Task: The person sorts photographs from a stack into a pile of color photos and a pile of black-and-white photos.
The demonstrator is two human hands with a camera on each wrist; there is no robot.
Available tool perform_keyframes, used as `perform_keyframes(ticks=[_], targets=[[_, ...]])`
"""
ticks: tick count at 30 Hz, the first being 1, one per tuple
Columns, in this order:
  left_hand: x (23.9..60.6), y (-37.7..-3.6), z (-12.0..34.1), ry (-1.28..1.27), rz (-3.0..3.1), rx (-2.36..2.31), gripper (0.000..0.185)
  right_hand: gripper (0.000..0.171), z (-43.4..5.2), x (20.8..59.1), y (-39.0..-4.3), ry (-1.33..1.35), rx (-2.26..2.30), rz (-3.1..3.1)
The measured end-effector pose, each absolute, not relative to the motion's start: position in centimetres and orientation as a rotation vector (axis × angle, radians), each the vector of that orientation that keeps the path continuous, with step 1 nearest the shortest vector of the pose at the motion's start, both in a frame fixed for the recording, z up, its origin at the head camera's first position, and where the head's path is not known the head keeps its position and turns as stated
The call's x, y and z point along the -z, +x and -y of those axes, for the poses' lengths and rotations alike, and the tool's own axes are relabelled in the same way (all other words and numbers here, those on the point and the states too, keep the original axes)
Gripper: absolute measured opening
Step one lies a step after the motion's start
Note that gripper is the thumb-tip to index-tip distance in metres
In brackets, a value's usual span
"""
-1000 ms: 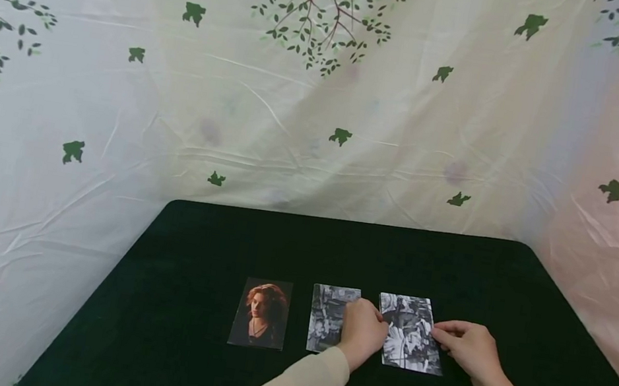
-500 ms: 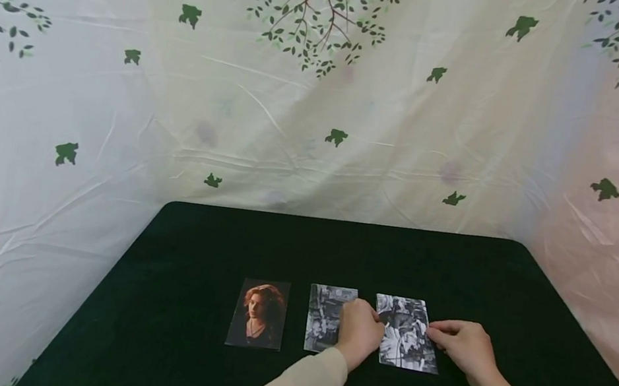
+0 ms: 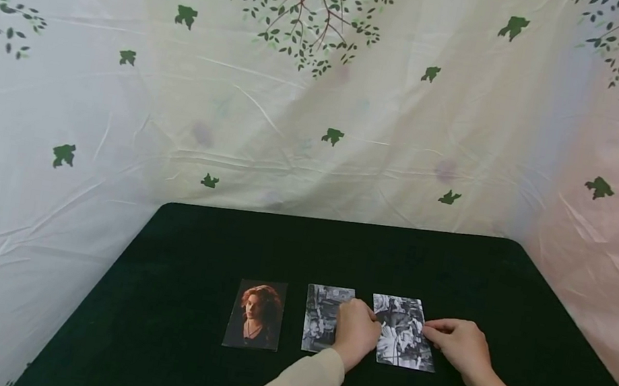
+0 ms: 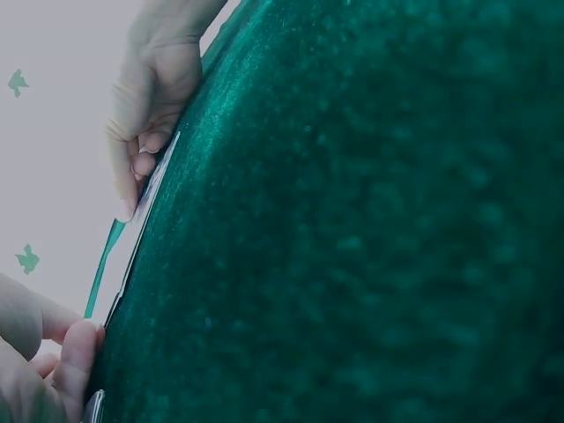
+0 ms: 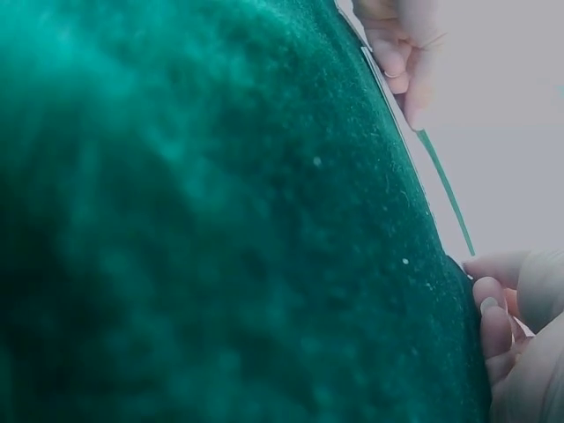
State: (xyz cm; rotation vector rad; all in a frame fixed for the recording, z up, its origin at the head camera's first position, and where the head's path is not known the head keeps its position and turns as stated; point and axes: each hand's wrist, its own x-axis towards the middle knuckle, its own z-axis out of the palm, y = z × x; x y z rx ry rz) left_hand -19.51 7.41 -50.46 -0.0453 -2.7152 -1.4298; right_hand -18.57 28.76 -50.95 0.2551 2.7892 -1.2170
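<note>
Right-hand black-and-white photo [image 3: 401, 332] lies flat on the dark green cloth table [image 3: 337, 250], near the front edge, last on the right in a row of three prints. It sits slightly skewed, top edge leaning left.

Right hand [image 3: 457, 346] at the photo's right edge; fingertips [image 3: 429, 326] curled down onto that edge. Wrist view shows the fingers [image 5: 495, 317] bent with tips on the cloth beside the print. Whether they pinch the paper or only press it: cannot tell.

Left hand [image 3: 357, 330] at the photo's left edge, lying partly across the middle black-and-white photo [image 3: 321, 318], hiding that print's right side. Fingers bent, knuckles up. In the left wrist view the fingertips [image 4: 75, 348] touch the thin edge of the print. Grip or mere contact: cannot tell.

Both sleeves beige. Yellow-and-black wrist gear shows at the bottom of the head view.

Colour portrait photo [image 3: 256, 315] lies left of the middle print, apart from it, untouched.

Behind the table hangs a pale sheet [image 3: 323, 102] printed with green leaves and reddish branches, creased, wrapping round both sides.
</note>
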Motion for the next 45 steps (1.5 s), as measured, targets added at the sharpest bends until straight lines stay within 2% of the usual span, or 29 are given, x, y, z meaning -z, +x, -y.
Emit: perform_keyframes(ticks=[20,29,33,38,45], targets=[[50.6,-19.7,-7.2,-0.095,2.676,1.387,0.015,0.029,-28.1,50.8,-18.5,0.273,1.213,-2.812],[49.7,-19.4,-6.2,-0.141,2.69,1.579,0.004,0.031,-28.5,50.4,-18.3,0.278,1.315,-2.705],[48.0,-18.9,-3.8,-0.2,2.644,1.701,0.013,0.034,-28.9,50.1,-18.2,0.277,1.433,-2.635],[46.8,-19.3,1.5,-0.225,2.669,1.442,0.019,0.042,-28.8,48.9,-18.2,0.217,1.454,-2.693],[47.0,-20.3,6.8,-0.143,2.751,1.284,0.03,0.036,-23.7,46.4,-18.7,-0.037,1.433,-2.758]])
